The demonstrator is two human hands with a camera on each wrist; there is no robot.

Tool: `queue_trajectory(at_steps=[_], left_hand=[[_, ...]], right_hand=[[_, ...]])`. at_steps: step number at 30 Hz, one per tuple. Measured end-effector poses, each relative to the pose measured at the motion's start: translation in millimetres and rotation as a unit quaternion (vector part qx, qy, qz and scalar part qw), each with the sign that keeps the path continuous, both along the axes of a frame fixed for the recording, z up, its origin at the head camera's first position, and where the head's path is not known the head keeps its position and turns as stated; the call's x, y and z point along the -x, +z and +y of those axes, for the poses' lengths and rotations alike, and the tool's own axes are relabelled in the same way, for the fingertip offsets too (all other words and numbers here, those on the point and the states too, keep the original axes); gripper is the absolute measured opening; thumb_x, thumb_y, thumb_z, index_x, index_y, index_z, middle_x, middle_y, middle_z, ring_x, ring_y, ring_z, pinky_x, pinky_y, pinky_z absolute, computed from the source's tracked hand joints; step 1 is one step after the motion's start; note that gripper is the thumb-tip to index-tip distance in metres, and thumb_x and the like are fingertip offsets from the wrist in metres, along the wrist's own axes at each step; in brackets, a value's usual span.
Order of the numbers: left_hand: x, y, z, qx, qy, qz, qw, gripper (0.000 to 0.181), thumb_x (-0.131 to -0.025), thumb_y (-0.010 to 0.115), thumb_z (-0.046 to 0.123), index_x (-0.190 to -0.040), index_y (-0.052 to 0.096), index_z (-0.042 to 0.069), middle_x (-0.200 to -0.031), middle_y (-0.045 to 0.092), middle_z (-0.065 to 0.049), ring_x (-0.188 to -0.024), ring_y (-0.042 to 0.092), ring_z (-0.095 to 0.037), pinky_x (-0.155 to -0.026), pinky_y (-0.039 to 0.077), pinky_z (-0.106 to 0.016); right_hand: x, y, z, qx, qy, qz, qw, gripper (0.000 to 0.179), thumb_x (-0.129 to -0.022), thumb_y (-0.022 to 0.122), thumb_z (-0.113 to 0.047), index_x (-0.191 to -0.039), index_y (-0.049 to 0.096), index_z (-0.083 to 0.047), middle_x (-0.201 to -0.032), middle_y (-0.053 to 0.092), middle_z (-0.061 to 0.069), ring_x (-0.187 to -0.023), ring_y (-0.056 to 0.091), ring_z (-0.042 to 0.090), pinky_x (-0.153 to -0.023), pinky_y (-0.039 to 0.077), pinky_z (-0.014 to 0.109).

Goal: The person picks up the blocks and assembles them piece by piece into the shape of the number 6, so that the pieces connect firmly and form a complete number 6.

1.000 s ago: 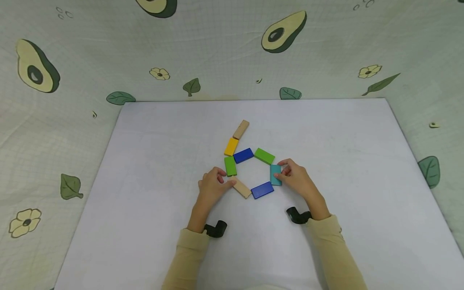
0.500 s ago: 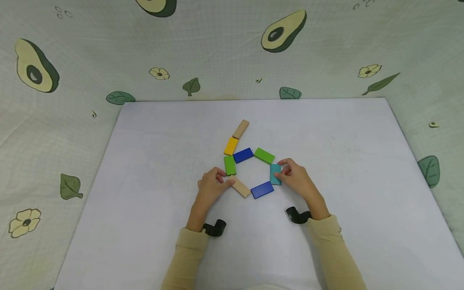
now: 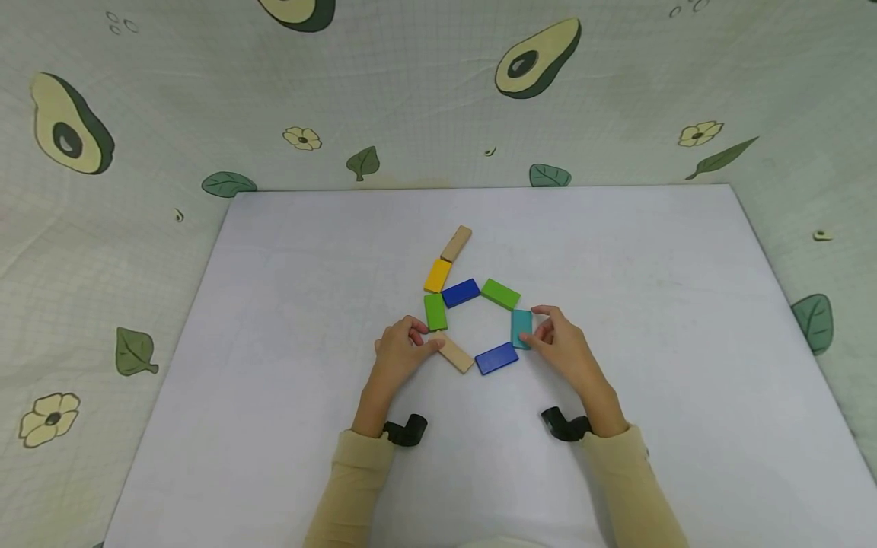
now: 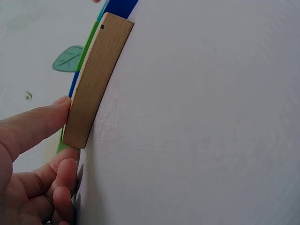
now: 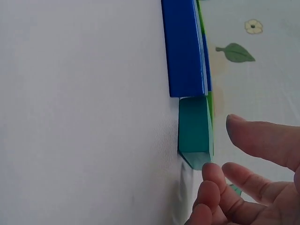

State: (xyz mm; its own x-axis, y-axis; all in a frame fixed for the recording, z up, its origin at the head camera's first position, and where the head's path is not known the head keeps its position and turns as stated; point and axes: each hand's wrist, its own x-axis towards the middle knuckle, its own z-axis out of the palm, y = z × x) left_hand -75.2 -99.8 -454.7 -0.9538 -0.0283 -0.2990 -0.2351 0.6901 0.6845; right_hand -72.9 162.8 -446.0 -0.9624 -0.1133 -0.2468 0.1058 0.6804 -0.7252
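Observation:
Flat blocks lie on the white table in a six-sided ring with a tail. At the ring's lower left, my left hand (image 3: 399, 354) has its thumb on top of a plain wooden block (image 4: 98, 79), with its curled fingers against the block's end beside a green block (image 3: 435, 312). My right hand (image 3: 565, 348) is beside the teal block (image 5: 194, 124) at the ring's right. The right wrist view shows its thumb raised clear of the block, with the fingertips close to the block's end. A blue block (image 3: 496, 358) lies between the wooden and teal ones.
Another blue block (image 3: 460, 293) and a green block (image 3: 500, 294) form the ring's far side. A yellow block (image 3: 438, 275) and a second wooden block (image 3: 456, 243) make the tail toward the back. Avocado-patterned cloth (image 3: 425, 91) surrounds the white table (image 3: 274, 304).
My right hand has drawn back slightly toward the near side, its fingers and thumb coming off the teal block. The left hand and the blocks look the same.

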Motion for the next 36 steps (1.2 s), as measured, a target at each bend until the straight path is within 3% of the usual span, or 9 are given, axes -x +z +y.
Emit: queue_trajectory(at_steps=[8, 11, 15, 21, 36], left_hand=[[1.0, -1.6, -0.8, -0.002, -0.002, -0.001, 1.0000, 0.034, -0.079, 0.072, 0.037, -0.095, 0.057, 0.010, -0.077, 0.052, -0.004, -0.079, 0.046, -0.020, -0.073, 0.024, -0.035], [1.0, -1.9, -0.9, -0.004, -0.003, 0.001, 1.0000, 0.034, -0.079, 0.072, 0.037, -0.095, 0.058, 0.010, -0.077, 0.053, -0.004, -0.079, 0.046, -0.020, -0.073, 0.024, -0.035], [1.2, -2.3, -1.1, -0.003, -0.003, 0.003, 1.0000, 0.035, -0.079, 0.072, 0.037, -0.095, 0.058, 0.009, -0.077, 0.053, -0.004, -0.078, 0.046, -0.020, -0.072, 0.024, -0.035], [1.1, -1.8, -1.1, -0.003, -0.003, 0.005, 1.0000, 0.034, -0.079, 0.072, 0.036, -0.094, 0.058, 0.009, -0.076, 0.053, -0.004, -0.077, 0.046, -0.020, -0.072, 0.024, -0.035], [0.8, -2.2, 0.1, -0.005, 0.003, 0.001, 1.0000, 0.034, -0.079, 0.072, 0.036, -0.094, 0.058, 0.009, -0.076, 0.052, -0.004, -0.079, 0.046, -0.021, -0.073, 0.024, -0.036]], right_hand=[[-16.1, -0.1, -9, -0.023, -0.015, -0.021, 0.9994, 0.063, -0.086, 0.066, -0.025, -0.136, 0.033, -0.006, -0.080, 0.050, 0.007, -0.068, 0.044, 0.017, -0.059, 0.037, 0.027], [-22.9, 1.1, -13, -0.028, -0.012, 0.003, 0.9995, 0.057, -0.085, 0.068, -0.022, -0.131, 0.039, -0.006, -0.075, 0.050, 0.005, -0.063, 0.044, 0.016, -0.056, 0.036, 0.025], [-29.0, 0.9, -19, -0.023, 0.026, 0.042, 0.9985, 0.046, -0.082, 0.070, -0.016, -0.123, 0.050, -0.007, -0.070, 0.052, 0.001, -0.060, 0.044, 0.012, -0.054, 0.036, 0.021], [-29.7, -1.8, -26, -0.032, 0.069, 0.047, 0.9959, 0.037, -0.083, 0.069, -0.014, -0.118, 0.058, -0.008, -0.068, 0.053, -0.002, -0.058, 0.043, 0.009, -0.053, 0.035, 0.021], [-30.2, 3.1, -26, -0.024, 0.081, 0.017, 0.9963, 0.031, -0.084, 0.068, -0.013, -0.113, 0.059, -0.008, -0.065, 0.053, -0.002, -0.056, 0.045, 0.009, -0.051, 0.036, 0.022]])
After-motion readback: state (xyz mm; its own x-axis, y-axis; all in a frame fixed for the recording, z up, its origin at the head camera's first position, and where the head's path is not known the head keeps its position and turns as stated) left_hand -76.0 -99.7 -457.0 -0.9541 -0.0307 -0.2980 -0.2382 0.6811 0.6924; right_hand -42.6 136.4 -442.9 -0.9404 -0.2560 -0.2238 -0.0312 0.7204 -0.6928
